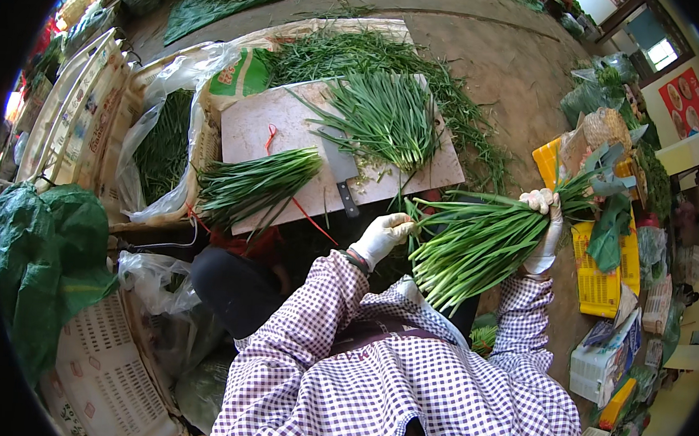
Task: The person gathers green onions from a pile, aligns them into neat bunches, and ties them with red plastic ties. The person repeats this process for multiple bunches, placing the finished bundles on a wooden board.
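My right hand (542, 222), in a white glove, grips a bunch of garlic chives (482, 239) in front of my chest. The pale stem ends fan out to the lower left, and green leaf tips show beyond the fist. At the left side of this bunch, my gloved left hand (383, 237) pinches a few chive blades (413, 218) between thumb and fingers. Ahead lies a whitish board (271, 118). On it rest a large loose pile of chives (387, 120), a smaller bunch (261, 178) and a cleaver (340, 162) with a black handle, among cut scraps.
Red ties (270, 138) lie on and beside the board. To the left stands a plastic-lined basket (200, 141) with greens inside. Chive trimmings (349, 51) spread behind the board. Yellow crates (595, 268) stand on the right, and a green sack (48, 270) on the far left.
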`<state>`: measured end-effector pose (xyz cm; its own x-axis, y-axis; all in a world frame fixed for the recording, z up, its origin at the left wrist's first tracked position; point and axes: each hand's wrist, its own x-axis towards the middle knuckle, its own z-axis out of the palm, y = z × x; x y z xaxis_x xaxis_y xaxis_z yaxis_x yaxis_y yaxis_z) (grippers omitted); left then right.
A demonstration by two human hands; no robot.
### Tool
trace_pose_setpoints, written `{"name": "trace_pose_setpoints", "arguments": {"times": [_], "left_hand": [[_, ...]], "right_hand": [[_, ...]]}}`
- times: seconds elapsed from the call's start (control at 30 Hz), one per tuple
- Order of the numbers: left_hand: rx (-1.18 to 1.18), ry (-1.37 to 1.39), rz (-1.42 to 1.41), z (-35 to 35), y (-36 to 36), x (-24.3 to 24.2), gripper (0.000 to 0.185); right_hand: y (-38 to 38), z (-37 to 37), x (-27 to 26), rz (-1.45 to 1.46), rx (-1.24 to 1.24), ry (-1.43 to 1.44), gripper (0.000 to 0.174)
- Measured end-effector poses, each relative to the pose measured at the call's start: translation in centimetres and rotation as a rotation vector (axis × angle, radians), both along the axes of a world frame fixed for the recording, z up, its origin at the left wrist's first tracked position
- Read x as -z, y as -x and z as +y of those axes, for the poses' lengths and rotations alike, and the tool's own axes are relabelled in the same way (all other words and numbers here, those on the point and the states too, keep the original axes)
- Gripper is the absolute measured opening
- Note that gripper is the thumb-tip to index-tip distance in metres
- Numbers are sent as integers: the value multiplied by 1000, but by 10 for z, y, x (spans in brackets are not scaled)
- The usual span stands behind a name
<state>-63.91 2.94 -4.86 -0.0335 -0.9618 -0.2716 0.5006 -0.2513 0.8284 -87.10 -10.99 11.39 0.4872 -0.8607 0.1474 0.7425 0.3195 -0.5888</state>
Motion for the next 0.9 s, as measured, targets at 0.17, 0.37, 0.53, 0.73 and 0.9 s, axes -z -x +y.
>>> {"name": "trace_pose_setpoints", "arguments": {"times": [0.17, 0.37, 0.53, 0.73, 0.9], "left_hand": [[15, 60, -356, 17, -3, 25, 16], [84, -155, -788, 37, -29, 40, 23], [10, 96, 229, 16, 19, 16, 46], [83, -38, 341, 19, 43, -21, 53], [73, 71, 383, 34, 46, -22, 52]], "right_hand": [[4, -2, 3, 19, 5, -81, 28], [25, -12, -6, 54, 106, 13, 25], [19, -16, 33, 465, 318, 7, 22], [30, -31, 74, 279, 353, -289, 16], [52, -32, 63, 251, 236, -201, 15]]}}
